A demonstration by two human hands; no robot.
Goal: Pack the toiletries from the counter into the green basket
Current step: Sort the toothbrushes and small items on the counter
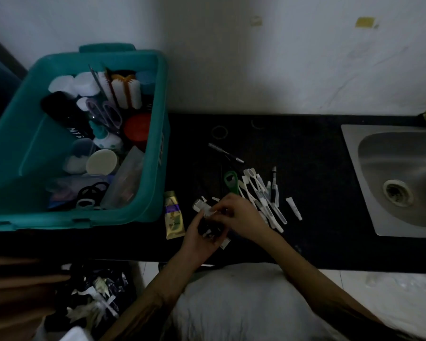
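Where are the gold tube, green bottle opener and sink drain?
gold tube (174,219): head view, middle of its body.
green bottle opener (234,187): head view, its handle.
sink drain (397,193): head view, its centre.

Steel sink (384,166) at far right, round drain (397,193) at its base. White wall (280,57) behind, scuffed (two tape remnants near the top). Dark bag of torn wrappers (96,296) on floor, lower left.

Just right of the green basket (123,215), the left hand (198,239) grips a dark bundle (208,228) and the right hand (240,215) pinches a pale piece (208,212), both mostly hidden by fingers and too dim to identify. Far right of the basket, the sink (354,168) is cut off by the frame edge
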